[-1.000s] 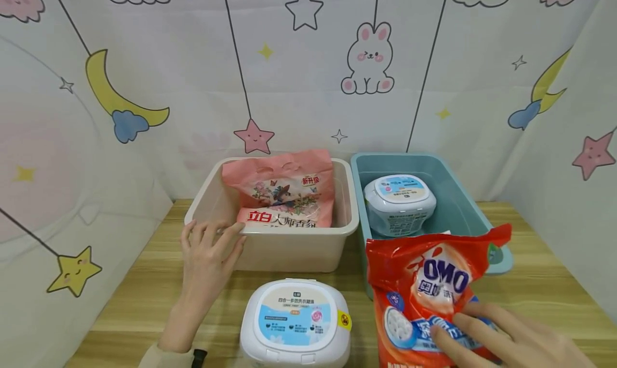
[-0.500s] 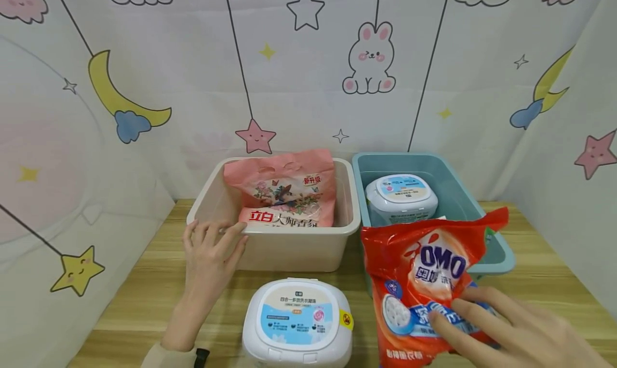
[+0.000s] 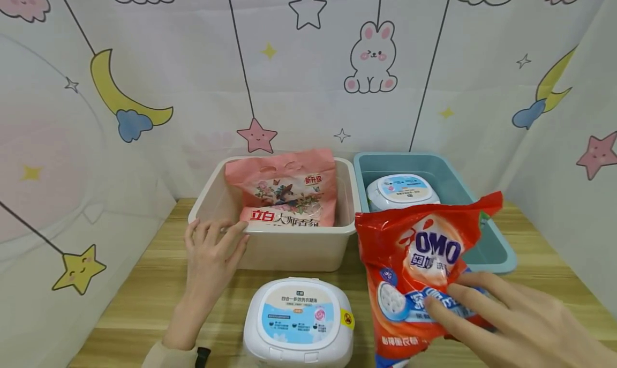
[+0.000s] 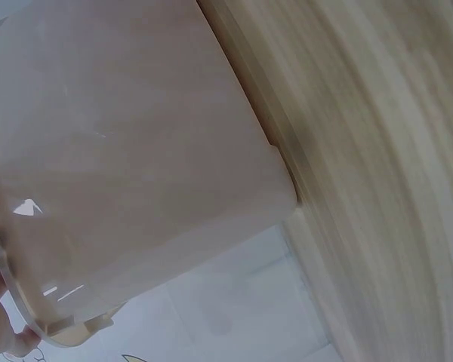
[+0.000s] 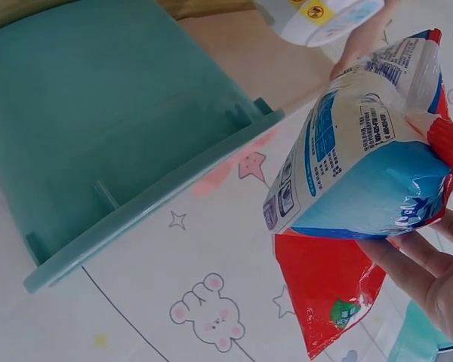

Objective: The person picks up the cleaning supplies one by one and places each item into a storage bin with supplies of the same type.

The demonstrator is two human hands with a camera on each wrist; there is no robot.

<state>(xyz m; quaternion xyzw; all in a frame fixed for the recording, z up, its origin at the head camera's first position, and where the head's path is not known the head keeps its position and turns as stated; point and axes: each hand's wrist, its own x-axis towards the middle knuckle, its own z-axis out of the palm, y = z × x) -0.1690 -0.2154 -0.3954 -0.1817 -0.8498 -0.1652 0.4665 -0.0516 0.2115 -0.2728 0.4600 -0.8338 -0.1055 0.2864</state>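
Note:
My right hand holds a red OMO laundry detergent bag up in front of the blue-green bin, fingers spread across its printed front. In the right wrist view the bag's white and blue back shows, with fingers along its side. My left hand grips the front left rim of the cream bin, fingertips hooked over the edge. Inside that bin leans a pink detergent bag. A white laundry-pod box sits in the blue-green bin, its lower part hidden by the red bag.
A second white laundry-pod box stands on the wooden table in front of the cream bin, between my hands. Both bins stand side by side against a patterned cloth backdrop.
My right hand has lifted the red bag and brought it slightly left, so it covers more of the pod box behind. My left hand stays on the cream bin's rim.

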